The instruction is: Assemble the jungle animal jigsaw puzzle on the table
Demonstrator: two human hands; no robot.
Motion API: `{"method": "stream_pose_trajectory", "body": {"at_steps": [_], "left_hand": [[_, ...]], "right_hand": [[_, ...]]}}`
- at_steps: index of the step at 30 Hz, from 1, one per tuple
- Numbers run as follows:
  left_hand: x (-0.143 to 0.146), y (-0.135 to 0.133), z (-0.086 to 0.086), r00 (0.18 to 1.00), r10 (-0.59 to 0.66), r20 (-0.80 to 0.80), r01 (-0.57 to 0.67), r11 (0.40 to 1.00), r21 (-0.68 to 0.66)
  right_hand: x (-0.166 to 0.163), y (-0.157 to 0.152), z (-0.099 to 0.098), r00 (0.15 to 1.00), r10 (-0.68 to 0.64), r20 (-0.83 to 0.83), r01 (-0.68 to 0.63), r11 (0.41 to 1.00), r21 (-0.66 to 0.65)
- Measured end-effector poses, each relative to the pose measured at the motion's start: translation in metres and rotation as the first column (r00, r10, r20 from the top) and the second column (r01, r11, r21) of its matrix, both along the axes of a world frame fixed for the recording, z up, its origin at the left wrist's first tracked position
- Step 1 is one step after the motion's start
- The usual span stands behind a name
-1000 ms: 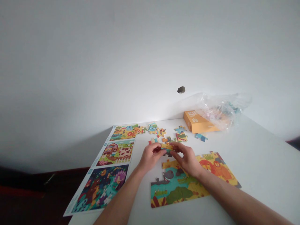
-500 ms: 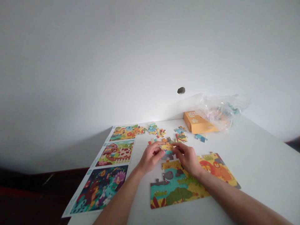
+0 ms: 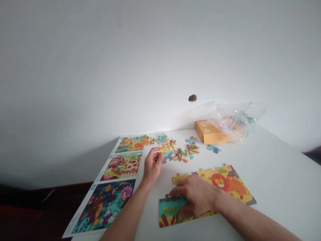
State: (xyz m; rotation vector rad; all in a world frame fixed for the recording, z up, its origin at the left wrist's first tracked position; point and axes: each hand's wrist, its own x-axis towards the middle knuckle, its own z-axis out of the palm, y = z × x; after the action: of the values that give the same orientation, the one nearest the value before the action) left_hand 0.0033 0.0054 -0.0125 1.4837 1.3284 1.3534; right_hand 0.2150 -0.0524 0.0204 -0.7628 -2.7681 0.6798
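Between the thumb and fingers of my left hand is a puzzle piece, yellow above and grey-blue below. Whether it is one piece or two joined cannot be told. My right hand lies over the left part of a partly joined jigsaw puzzle, fingers apart, hiding its middle. Lions show on the puzzle's right side, and a green crocodile on blue at its lower left. Just beyond my left hand lie several loose pieces.
A printed sheet with three pictures runs down the table's left side. At the back right, an orange puzzle box stands under a clear plastic bag. One blue piece lies before it. The wall has a hole.
My left hand has moved left with the puzzle piece. My right hand has let go of that piece and come down and nearer, onto the partly joined puzzle.
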Motion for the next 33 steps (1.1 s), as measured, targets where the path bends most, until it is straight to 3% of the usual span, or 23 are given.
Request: {"method": "stream_pose_trajectory", "body": {"at_steps": [12,19,21,23,25,29,33], "left_hand": [[0.001,-0.001,0.0,0.998,-0.039,-0.042,0.039,0.999,0.017],[0.0,-0.004,0.001,0.995,-0.079,-0.063,0.082,0.996,0.041],[0.0,-0.007,0.003,0.99,-0.124,-0.06,0.127,0.991,0.042],[0.001,-0.009,0.005,0.979,-0.199,-0.052,0.201,0.979,0.029],[0.002,-0.012,0.007,0.955,-0.293,-0.05,0.294,0.956,0.015],[0.004,-0.016,0.009,0.895,-0.443,-0.056,0.443,0.896,-0.005],[0.003,-0.018,0.011,0.872,-0.485,-0.061,0.484,0.874,-0.033]], "right_hand": [[-0.009,0.0,-0.009,0.985,-0.162,0.055,0.156,0.983,0.093],[-0.01,0.005,-0.015,0.962,-0.265,-0.069,0.27,0.958,0.092],[-0.01,0.006,-0.016,0.901,-0.4,-0.167,0.411,0.911,0.038],[-0.008,0.007,-0.018,0.793,-0.547,-0.269,0.564,0.826,-0.017],[-0.006,0.008,-0.019,0.724,-0.601,-0.338,0.622,0.781,-0.056],[-0.005,0.008,-0.022,0.726,-0.574,-0.379,0.583,0.806,-0.106],[-0.006,0.007,-0.023,0.709,-0.578,-0.405,0.566,0.808,-0.162]]}}
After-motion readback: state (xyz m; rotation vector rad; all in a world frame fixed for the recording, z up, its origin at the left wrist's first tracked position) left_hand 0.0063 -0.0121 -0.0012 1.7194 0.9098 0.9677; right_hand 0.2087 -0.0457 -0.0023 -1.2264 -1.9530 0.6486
